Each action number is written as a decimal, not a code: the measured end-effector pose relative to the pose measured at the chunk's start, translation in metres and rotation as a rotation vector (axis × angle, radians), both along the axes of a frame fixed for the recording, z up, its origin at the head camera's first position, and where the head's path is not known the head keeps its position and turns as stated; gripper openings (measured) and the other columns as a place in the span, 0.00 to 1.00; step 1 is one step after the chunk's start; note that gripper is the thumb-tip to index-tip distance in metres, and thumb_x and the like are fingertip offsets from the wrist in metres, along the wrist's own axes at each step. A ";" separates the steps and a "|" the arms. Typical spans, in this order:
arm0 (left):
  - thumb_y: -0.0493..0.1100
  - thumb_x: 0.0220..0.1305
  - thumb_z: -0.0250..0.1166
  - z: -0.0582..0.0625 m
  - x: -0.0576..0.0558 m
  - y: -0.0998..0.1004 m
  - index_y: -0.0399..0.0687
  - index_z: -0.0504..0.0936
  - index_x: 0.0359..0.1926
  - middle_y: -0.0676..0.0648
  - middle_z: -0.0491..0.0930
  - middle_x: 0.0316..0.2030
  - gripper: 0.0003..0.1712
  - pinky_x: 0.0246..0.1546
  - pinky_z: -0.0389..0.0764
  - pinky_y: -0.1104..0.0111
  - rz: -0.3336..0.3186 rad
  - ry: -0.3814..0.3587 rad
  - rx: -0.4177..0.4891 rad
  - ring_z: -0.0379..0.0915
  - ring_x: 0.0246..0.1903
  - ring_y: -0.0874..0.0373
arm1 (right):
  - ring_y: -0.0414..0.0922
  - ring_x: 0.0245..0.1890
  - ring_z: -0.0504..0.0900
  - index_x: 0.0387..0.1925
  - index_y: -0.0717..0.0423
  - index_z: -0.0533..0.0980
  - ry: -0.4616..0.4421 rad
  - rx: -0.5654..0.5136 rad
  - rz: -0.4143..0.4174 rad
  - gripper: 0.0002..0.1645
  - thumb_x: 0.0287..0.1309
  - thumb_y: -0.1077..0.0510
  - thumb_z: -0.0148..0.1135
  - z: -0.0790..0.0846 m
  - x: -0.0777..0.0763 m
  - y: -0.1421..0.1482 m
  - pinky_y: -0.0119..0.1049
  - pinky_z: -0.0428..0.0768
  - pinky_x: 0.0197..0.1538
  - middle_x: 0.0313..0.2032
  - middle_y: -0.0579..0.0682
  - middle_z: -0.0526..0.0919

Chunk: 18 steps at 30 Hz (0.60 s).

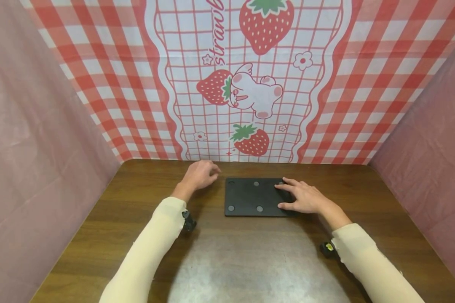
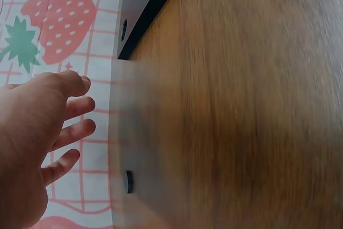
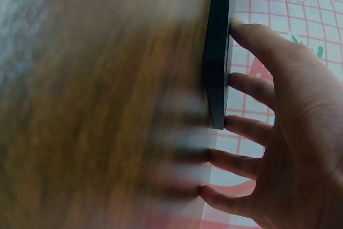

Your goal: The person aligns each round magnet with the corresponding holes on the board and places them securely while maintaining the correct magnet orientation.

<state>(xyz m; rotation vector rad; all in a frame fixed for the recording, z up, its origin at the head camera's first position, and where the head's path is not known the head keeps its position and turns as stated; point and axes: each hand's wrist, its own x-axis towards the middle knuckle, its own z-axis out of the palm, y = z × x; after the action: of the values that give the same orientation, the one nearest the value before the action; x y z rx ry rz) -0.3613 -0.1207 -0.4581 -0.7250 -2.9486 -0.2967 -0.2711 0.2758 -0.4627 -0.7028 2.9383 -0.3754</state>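
Observation:
A flat black rectangular board (image 1: 246, 198) with several round grey spots lies on the wooden table. Over its right end spreads my right hand (image 1: 305, 198). In the right wrist view the thumb and some fingertips touch the board (image 3: 217, 68), while the outer fingers reach past its end. To the left of the board, apart from it, is my left hand (image 1: 202, 174), its fingers loosely bent and holding nothing. The left wrist view shows the board's corner (image 2: 150, 9) beyond that hand, and a small dark curved piece (image 2: 128, 182) near the table's back edge.
A red-and-white checked cloth (image 1: 113, 75) with strawberry prints hangs behind the table (image 1: 110, 235). Pink curtains (image 1: 34, 139) close off both sides. A small black device (image 1: 188, 221) is at the left wrist, another (image 1: 327, 249) at the right.

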 end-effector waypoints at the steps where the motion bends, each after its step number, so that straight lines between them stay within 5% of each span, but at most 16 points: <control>1: 0.49 0.80 0.69 0.000 0.000 -0.001 0.57 0.95 0.60 0.49 0.94 0.59 0.15 0.65 0.88 0.54 0.002 0.000 -0.001 0.90 0.61 0.49 | 0.76 0.76 0.75 0.81 0.45 0.76 0.002 0.000 0.000 0.48 0.68 0.30 0.75 0.000 0.000 0.000 0.81 0.78 0.65 0.85 0.67 0.68; 3: 0.48 0.80 0.68 0.001 0.001 -0.005 0.56 0.95 0.59 0.49 0.94 0.58 0.15 0.63 0.89 0.54 0.005 0.007 -0.004 0.90 0.60 0.49 | 0.76 0.76 0.75 0.81 0.46 0.76 0.003 0.000 0.000 0.48 0.67 0.30 0.75 0.001 0.001 0.000 0.81 0.78 0.65 0.84 0.67 0.68; 4: 0.46 0.80 0.69 0.015 0.016 -0.002 0.55 0.95 0.59 0.47 0.94 0.58 0.14 0.63 0.89 0.53 0.018 -0.005 -0.011 0.90 0.60 0.47 | 0.76 0.76 0.75 0.81 0.46 0.76 0.001 -0.001 0.000 0.48 0.67 0.30 0.75 0.001 0.001 0.000 0.81 0.78 0.65 0.84 0.67 0.68; 5: 0.46 0.80 0.69 0.016 0.017 -0.003 0.55 0.95 0.59 0.47 0.93 0.58 0.14 0.63 0.89 0.53 0.020 -0.005 -0.014 0.90 0.60 0.47 | 0.76 0.76 0.75 0.81 0.46 0.76 0.001 0.000 0.000 0.48 0.67 0.30 0.75 0.001 0.001 0.000 0.81 0.77 0.65 0.84 0.67 0.68; 18: 0.46 0.79 0.69 0.016 0.021 -0.028 0.53 0.95 0.58 0.46 0.93 0.58 0.14 0.63 0.89 0.52 0.035 0.013 -0.019 0.90 0.59 0.47 | 0.75 0.76 0.75 0.81 0.46 0.76 -0.004 -0.001 -0.007 0.48 0.68 0.31 0.74 0.001 0.002 0.000 0.83 0.76 0.67 0.85 0.67 0.68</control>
<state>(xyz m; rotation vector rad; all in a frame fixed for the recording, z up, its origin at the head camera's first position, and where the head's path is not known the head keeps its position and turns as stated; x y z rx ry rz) -0.3399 -0.1487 -0.4420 -0.6749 -2.9527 -0.2604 -0.2696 0.2761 -0.4615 -0.6918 2.9374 -0.3783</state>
